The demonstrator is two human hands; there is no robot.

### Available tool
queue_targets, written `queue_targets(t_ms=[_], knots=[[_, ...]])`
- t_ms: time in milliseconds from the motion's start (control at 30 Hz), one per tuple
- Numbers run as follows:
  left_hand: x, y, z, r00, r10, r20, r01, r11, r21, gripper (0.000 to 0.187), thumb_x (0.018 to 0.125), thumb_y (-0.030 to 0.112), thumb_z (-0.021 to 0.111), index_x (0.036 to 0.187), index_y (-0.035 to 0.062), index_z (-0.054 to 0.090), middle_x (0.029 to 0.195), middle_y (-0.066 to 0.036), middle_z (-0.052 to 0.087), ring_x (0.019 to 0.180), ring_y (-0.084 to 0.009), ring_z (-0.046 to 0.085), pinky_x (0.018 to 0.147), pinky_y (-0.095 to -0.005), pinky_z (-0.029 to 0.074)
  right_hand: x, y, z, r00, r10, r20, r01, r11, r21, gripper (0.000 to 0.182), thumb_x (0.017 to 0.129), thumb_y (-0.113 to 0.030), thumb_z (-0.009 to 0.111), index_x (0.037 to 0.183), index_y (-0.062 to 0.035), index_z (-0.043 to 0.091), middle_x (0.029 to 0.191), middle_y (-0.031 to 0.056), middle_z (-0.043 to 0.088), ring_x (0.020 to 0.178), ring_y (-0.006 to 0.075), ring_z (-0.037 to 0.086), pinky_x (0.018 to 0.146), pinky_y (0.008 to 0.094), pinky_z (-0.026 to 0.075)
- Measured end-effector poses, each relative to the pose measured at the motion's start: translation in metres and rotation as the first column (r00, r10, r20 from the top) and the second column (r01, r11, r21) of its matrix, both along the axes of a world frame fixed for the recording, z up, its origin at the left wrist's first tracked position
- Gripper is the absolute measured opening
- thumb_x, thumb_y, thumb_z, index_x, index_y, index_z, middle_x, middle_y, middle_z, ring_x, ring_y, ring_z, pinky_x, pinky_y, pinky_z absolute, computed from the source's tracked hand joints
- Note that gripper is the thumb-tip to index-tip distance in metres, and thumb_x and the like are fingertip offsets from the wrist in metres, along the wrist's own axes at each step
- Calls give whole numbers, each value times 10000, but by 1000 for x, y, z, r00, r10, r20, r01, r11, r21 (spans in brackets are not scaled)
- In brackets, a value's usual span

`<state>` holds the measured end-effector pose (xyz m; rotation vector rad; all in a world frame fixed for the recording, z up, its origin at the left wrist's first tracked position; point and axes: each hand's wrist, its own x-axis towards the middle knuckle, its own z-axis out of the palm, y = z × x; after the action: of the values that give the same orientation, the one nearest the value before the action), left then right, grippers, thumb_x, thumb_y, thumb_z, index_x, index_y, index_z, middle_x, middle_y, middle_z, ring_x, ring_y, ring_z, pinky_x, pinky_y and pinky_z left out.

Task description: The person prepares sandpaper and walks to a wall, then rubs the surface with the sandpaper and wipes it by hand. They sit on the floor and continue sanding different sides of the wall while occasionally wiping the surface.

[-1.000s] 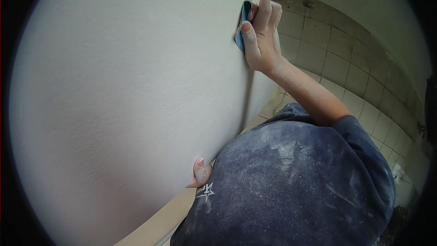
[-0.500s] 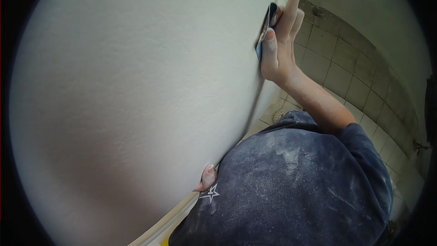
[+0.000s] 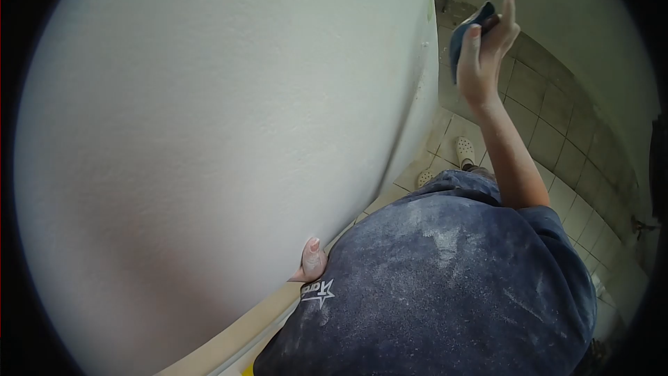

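A large white piece (image 3: pixel 229 132) with a smooth, faintly rippled face and a curved edge fills the left and middle of the view. My right hand (image 3: pixel 485 63) is raised just off its right edge, closed on a bent, dark blue sheet that looks like sandpaper (image 3: pixel 460 42). The thumb lies on the near side of the sheet, and one finger points up. Low down, between the piece's near edge and my shirt, my left hand (image 3: pixel 313 262) shows only its dusty thumb and base; its fingers are hidden below the piece.
My dark blue shirt (image 3: pixel 445 278), smeared with white dust, takes up the lower right. Pale clogs (image 3: pixel 465 150) stand on the tiled floor (image 3: pixel 445 129). A tiled wall (image 3: pixel 557 104) curves up the right side. A pale ledge (image 3: pixel 229 338) runs below the white piece.
My right hand has moved right with the sheet, from against the white piece's edge to away from it. My left thumb has shifted slightly up and left. A second clog has come into view.
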<state>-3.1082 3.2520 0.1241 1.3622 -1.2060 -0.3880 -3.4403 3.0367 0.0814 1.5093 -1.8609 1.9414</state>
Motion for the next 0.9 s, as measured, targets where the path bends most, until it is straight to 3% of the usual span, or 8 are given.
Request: queue_targets(t_ms=[67, 267, 433, 567, 633, 700, 800, 900], knots=[[-2, -10, 2, 1000, 2, -10, -3, 1000, -30, 367, 735, 12, 824, 1049, -51, 645, 975, -147, 678, 867, -211, 648, 838, -339, 519, -27, -4, 23, 990, -13, 138, 37, 984, -175, 716, 1051, -457, 381, 1490, 61, 155, 1156, 108, 343, 1103, 213, 358, 1042, 380, 286], [-14, -37, 8, 998, -26, -49, 18, 988, -151, 359, 739, 7, 819, 1048, -51, 645, 973, -146, 678, 864, -209, 646, 839, -337, 517, -86, 27, 20, 952, -180, 246, 209, 973, -95, 711, 1025, -555, 388, 1367, 51, 240, 1244, 125, 318, 1179, 200, 365, 1087, 357, 278], [-19, -57, 10, 990, -134, -44, 111, 934, -341, 351, 751, -4, 800, 1058, -56, 636, 967, -131, 673, 854, -200, 642, 837, -330, 512, -89, 63, 21, 897, -197, 397, 247, 966, -80, 705, 1005, -548, 459, 1354, 20, 232, 1227, 132, 346, 1186, 202, 398, 1059, 349, 348], [2, -66, 4, 946, -309, 99, 324, 871, -370, 429, 762, 0, 797, 1128, -71, 585, 995, -136, 654, 851, -205, 641, 819, -328, 517, -71, 96, 26, 903, -89, 420, 180, 967, -182, 709, 990, -506, 528, 1357, 21, 228, 1239, 132, 366, 1175, 201, 440, 1022, 338, 397], [13, -69, -1, 875, -441, 200, 484, 793, -370, 545, 764, 7, 801, 1218, -85, 514, 1085, -173, 621, 888, -211, 635, 813, -325, 518, -70, 120, 32, 851, -130, 510, 219, 969, -119, 721, 961, -491, 598, 1334, 39, 281, 1213, 133, 411, 1146, 186, 467, 964, 315, 433], [22, -78, -10, 804, -552, 220, 593, 765, -250, 740, 764, 68, 820, 1331, -101, 376, 1245, -251, 495, 1044, -281, 567, 875, -380, 489, -70, 131, 32, 835, -113, 538, 190, 978, -89, 720, 946, -491, 626, 1318, 43, 318, 1190, 127, 434, 1136, 174, 475, 930, 308, 449], [46, -79, -22, 774, -603, 192, 621, 782, -45, 1043, 762, 238, 841, 1464, -97, 146, 1449, -369, 210, 1311, -440, 336, 1008, -534, 359, -56, 165, 29, 823, -49, 565, 149, 980, -132, 680, 875, -360, 759, 1294, 26, 387, 1099, 90, 524, 1027, 169, 548, 842, 315, 484], [55, -79, -27, 787, -499, 362, 579, 801, -153, 1177, 757, 403, 813, 1508, -35, 20, 1470, -397, -20, 1339, -521, 29, 1024, -651, 142, -38, 215, 28, 834, -115, 539, 143, 990, -10, 587, 829, -293, 815, 1202, 15, 483, 1068, 90, 578, 974, 178, 588, 811, 319, 502]])
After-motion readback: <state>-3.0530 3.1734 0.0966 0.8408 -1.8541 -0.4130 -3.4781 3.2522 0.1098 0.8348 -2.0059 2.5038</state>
